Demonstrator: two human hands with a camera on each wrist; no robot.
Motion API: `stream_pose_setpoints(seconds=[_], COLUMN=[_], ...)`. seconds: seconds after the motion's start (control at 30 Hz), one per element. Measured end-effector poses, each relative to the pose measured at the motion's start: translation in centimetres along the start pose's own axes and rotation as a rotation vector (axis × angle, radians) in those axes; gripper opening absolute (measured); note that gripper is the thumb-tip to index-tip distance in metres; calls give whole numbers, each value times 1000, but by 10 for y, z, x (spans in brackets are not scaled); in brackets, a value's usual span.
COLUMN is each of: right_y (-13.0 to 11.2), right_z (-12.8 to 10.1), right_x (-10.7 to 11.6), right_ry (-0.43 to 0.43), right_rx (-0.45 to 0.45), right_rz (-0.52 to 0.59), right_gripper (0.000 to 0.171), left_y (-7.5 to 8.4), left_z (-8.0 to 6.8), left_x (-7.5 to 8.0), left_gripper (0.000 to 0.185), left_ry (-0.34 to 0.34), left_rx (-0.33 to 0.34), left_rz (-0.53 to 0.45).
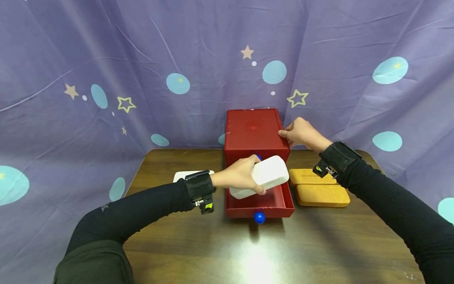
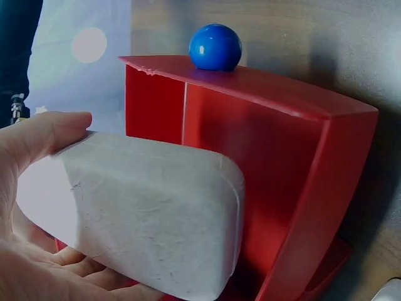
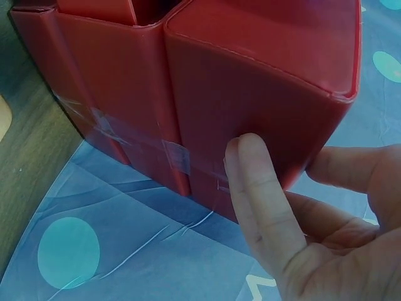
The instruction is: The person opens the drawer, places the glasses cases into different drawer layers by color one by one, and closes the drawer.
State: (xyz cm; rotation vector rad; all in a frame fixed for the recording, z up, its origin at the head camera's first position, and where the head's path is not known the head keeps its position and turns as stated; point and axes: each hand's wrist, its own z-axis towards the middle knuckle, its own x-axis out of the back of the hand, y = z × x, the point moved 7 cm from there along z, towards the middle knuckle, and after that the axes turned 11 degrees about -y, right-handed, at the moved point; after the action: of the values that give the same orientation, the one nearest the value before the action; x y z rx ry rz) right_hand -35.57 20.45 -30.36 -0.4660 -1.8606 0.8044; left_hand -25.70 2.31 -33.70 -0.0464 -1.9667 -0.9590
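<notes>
My left hand [image 1: 241, 173] grips a white oblong case [image 1: 271, 172] with rounded corners and holds it tilted above the pulled-out lower drawer [image 1: 276, 197] of a red drawer box [image 1: 253, 128]. Up close, the left wrist view shows the thumb along one side of the white case [image 2: 156, 207] and fingers under the other. A blue ball knob [image 1: 259, 217] sits on the drawer's front. At the box's upper right side is my right hand [image 1: 301, 133]. Its extended fingers [image 3: 257, 169] touch the red side wall, with the thumb by a corner edge.
Two yellow oblong cases [image 1: 322, 195] lie side by side right of the drawer. Another white case [image 1: 191, 173] lies to the left, partly behind my left forearm. A purple patterned cloth [image 1: 213, 47] hangs behind the brown wooden table [image 1: 198, 244].
</notes>
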Motion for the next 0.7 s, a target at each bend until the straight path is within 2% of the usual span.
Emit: stream_pose_setpoints(seconds=[0.17,0.33,0.6,0.7], right_y=[-1,-1,0,0], right_z=[-1,-1,-1,0], right_x=[0,0,-1,-1], right_ry=[0,5,1,1], right_rx=[3,6,-4,-2], right_rz=[-2,-4,3,-2], right_gripper=[43,42,43,43], left_y=[1,3,0,1], left_z=[2,5,17,20], left_x=[-3,-8,-10,-11], left_gripper=[75,65,44,44], left_ry=[-15,-67,-132,-156], left_rx=[1,-15,47,64], left_rz=[78,173,272,294])
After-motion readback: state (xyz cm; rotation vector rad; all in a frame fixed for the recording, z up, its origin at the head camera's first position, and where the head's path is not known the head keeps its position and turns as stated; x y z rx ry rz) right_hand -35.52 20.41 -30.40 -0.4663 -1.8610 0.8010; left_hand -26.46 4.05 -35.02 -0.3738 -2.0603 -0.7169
